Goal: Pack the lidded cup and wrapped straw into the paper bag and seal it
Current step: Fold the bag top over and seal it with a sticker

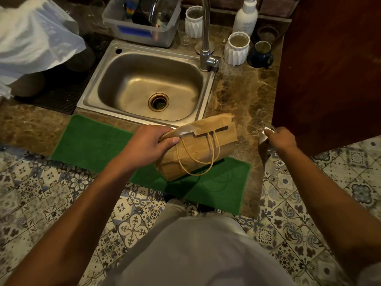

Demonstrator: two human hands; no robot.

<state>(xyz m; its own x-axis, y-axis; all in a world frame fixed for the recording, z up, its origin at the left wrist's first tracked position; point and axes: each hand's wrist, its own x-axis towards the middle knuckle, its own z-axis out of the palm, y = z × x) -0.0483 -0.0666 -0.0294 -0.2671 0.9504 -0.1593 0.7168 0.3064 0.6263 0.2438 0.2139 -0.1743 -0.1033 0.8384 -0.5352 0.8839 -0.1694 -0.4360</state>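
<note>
A brown paper bag (198,149) with twine handles stands on a green mat (92,141) at the counter's front edge. Its top is folded over. My left hand (150,144) grips the folded top at the bag's left end, thumb pressed on the fold. A shiny strip, perhaps tape, lies along the fold by my thumb. My right hand (280,139) is off to the right of the bag, fingers closed on a small white piece (266,133), which may be tape or a sticker. The cup and the straw are not visible.
A steel sink (107,79) with a tap (206,32) lies just behind the bag. White ribbed cups (237,48), a dark mug (260,52), a lotion bottle (246,16) and a plastic bin (142,21) stand at the back. A dark wooden panel (329,69) rises at right. A white plastic bag (35,36) sits at left.
</note>
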